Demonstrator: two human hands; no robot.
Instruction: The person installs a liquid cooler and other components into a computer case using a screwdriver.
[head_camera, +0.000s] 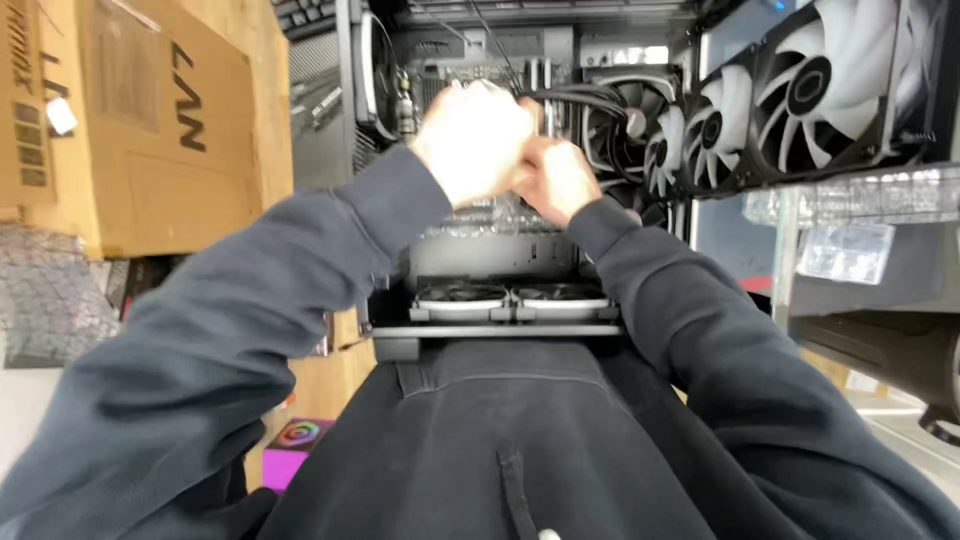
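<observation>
An open black computer case (500, 260) lies in front of me, with two white-bladed fans (512, 297) at its near edge. My left hand (475, 140) and my right hand (555, 178) are pressed together inside the case, blurred by motion. Black cables or tubes (575, 98) run from my hands toward a round fan (625, 125) deeper in the case. What my fingers grip cannot be made out. A long radiator with three white fans (780, 100) leans over the case's right side. Dark sleeves cover both my arms.
Large brown cardboard boxes (150, 120) stand at the left. Bubble wrap (45, 290) lies below them. Clear plastic wrapping (850, 215) hangs on the right under the radiator. A small box with a colourful ring picture (298, 435) sits low at the left.
</observation>
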